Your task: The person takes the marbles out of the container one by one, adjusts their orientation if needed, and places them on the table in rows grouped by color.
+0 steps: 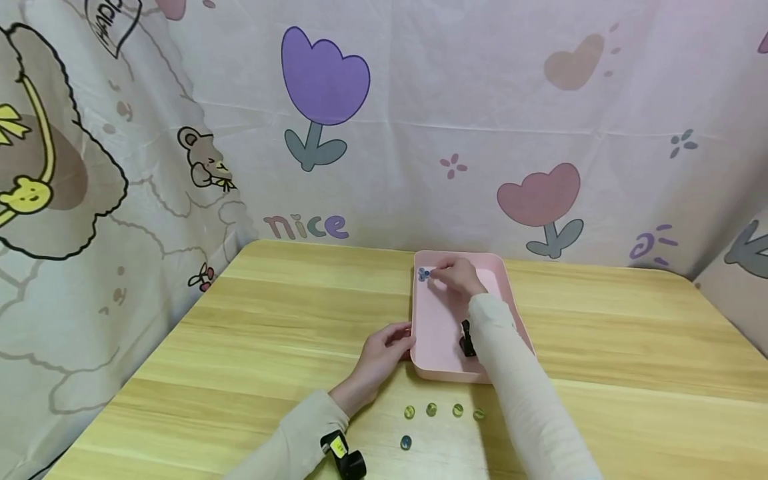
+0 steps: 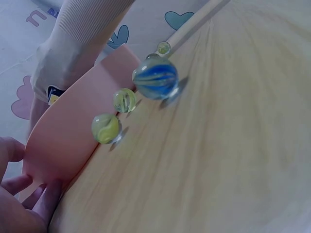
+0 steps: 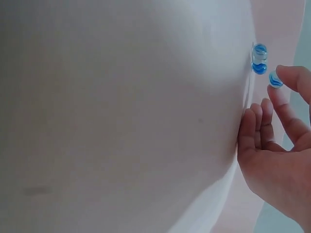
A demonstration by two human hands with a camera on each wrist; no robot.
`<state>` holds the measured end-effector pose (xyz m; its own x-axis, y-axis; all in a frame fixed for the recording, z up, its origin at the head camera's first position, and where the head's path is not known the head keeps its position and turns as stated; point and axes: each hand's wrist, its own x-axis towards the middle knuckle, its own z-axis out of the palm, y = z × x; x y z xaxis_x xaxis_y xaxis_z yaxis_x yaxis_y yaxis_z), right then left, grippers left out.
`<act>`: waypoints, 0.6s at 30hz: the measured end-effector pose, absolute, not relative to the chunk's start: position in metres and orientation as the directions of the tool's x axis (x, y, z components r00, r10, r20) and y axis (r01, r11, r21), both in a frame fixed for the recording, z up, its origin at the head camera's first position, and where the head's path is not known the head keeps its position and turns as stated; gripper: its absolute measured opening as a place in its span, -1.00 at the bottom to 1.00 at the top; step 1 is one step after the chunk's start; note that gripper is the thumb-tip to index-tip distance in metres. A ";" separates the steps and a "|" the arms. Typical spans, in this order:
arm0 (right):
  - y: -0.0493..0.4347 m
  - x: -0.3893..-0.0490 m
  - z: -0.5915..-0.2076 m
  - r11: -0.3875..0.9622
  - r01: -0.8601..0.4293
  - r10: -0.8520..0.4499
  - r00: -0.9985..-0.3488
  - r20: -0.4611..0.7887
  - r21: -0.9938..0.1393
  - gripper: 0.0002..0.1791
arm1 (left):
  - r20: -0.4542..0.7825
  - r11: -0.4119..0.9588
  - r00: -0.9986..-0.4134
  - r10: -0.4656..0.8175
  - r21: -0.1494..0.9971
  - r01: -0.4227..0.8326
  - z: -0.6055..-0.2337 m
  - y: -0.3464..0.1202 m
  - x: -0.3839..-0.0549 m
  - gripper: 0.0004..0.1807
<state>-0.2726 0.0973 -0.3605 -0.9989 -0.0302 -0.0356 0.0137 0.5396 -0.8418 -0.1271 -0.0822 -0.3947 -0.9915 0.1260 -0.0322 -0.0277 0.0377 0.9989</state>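
Note:
In the head view a pink tray (image 1: pixel 444 377) lies on the table. My right hand (image 1: pixel 459 275) is over its far left part, pinching a blue-streaked glass marble (image 3: pixel 276 79) between thumb and index finger. Close by, more blue marbles (image 3: pixel 260 59) sit together in the tray's corner. My left hand (image 1: pixel 383 357) touches the outside of the tray's left wall near the front corner, fingers against the pink wall in the left wrist view. In front of the tray, several yellow-green marbles (image 1: pixel 458 410) form a row, and one blue marble (image 2: pixel 156 78) lies nearer me.
The wooden table (image 1: pixel 270 313) extends to both sides of the tray. A printed cloth (image 1: pixel 420 80) hangs behind and at the sides. Black wrist cameras (image 1: pixel 345 457) are strapped on both sleeves; the right one hangs over the tray.

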 end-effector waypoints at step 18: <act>0.091 -0.265 -0.309 0.409 -0.118 -0.130 -0.989 0.070 -0.905 -0.76 | -0.034 0.046 -0.992 0.121 0.999 -0.028 -0.394 -0.082 -0.128 -0.59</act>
<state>-0.2651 0.0914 -0.3089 -0.9890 -0.1300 0.0701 -0.1179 0.4090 -0.9049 -0.1282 -0.0817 -0.3939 -0.9921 0.1210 -0.0338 -0.0284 0.0460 0.9985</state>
